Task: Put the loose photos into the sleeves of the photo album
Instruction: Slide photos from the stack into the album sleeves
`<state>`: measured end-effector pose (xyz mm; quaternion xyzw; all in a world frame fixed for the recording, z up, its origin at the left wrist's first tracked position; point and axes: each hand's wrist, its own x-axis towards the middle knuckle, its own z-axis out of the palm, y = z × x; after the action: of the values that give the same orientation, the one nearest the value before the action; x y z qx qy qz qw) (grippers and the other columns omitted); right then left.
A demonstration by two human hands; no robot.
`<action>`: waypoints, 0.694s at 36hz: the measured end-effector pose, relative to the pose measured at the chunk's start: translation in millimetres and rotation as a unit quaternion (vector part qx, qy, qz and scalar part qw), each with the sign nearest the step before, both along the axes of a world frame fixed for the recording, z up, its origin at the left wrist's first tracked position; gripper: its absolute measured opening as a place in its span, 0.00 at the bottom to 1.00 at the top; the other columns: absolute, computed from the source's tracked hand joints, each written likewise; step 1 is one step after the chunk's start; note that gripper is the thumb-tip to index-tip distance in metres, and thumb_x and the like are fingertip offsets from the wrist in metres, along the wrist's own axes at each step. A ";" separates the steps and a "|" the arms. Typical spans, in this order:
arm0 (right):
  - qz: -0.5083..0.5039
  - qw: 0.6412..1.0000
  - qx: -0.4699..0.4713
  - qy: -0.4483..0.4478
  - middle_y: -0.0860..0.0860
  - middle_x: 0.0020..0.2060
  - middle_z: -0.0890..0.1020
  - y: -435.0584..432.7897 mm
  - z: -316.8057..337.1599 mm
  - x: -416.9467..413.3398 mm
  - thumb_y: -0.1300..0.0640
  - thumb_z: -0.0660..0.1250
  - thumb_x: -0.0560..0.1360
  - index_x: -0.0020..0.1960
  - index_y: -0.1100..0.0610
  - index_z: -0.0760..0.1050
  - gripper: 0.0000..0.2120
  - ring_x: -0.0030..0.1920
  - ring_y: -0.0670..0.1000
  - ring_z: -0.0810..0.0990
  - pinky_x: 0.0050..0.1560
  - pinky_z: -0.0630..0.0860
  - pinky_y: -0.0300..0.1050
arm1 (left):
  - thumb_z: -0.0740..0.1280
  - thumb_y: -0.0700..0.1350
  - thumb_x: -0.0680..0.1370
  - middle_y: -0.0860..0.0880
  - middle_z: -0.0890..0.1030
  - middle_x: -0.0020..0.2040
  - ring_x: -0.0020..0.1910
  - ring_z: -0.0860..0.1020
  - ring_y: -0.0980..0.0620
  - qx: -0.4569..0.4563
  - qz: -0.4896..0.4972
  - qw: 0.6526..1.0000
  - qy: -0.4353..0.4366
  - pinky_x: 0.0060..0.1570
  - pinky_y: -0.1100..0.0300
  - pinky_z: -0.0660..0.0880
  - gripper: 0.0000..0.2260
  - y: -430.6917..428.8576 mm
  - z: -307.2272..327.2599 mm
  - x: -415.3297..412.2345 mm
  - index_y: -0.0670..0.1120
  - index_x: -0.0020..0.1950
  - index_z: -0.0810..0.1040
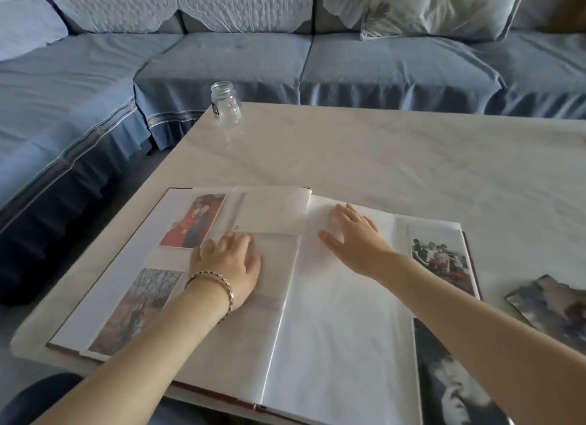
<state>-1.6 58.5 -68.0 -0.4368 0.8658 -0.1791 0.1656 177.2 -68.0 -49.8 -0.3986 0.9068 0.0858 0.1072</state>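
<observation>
Both hands lay flat, fingers straight, on the open album (333, 345): left hand (226, 263) at 9 o'clock, right hand (355, 237) at 1. Loose photos (551, 307) lay at 3 o'clock beside it. Uneven pressing could, I think, crease the thin sleeve.

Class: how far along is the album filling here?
Done: the photo album holds a red-clothed photo, an outdoor photo and a group photo. In hand: left hand and right hand lie flat on its pages, holding no photo. Left: a loose photo lies on the table beside it.
</observation>
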 end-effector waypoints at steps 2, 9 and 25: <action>0.011 1.000 -0.003 0.006 0.49 0.74 0.60 33.5 2.6 -2.4 0.47 0.57 0.79 0.72 0.55 0.62 0.24 0.75 0.46 0.51 0.72 0.46 0.41 | 0.49 0.55 0.80 0.46 0.67 0.68 0.67 0.64 0.46 -0.037 -0.004 0.999 -0.005 0.68 0.52 0.58 0.18 10.3 6.7 -12.0 0.47 0.65 0.66; -0.169 0.985 -0.030 0.027 0.52 0.66 0.73 171.9 21.1 -23.4 0.54 0.69 0.73 0.61 0.54 0.77 0.17 0.63 0.54 0.72 0.66 0.64 0.43 | 0.71 0.37 0.70 0.36 0.74 0.63 0.58 0.76 0.36 -0.009 -0.153 0.962 0.226 0.59 0.47 0.70 0.11 79.6 11.1 -55.0 0.39 0.52 0.80; -0.383 0.905 0.184 -0.026 0.58 0.63 0.63 284.4 -3.7 -55.6 0.31 0.71 0.60 0.75 0.48 0.45 0.54 0.65 0.60 0.61 0.64 0.62 0.51 | 0.67 0.48 0.62 0.42 0.80 0.51 0.50 0.80 0.44 0.535 0.049 0.826 0.170 0.55 0.49 0.77 0.29 259.7 -0.3 -164.5 0.42 0.62 0.74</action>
<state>-57.2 342.9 -71.7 -0.0286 0.9795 -0.0772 0.1839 12.7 191.6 -50.1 -0.3021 0.7017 0.6292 0.1433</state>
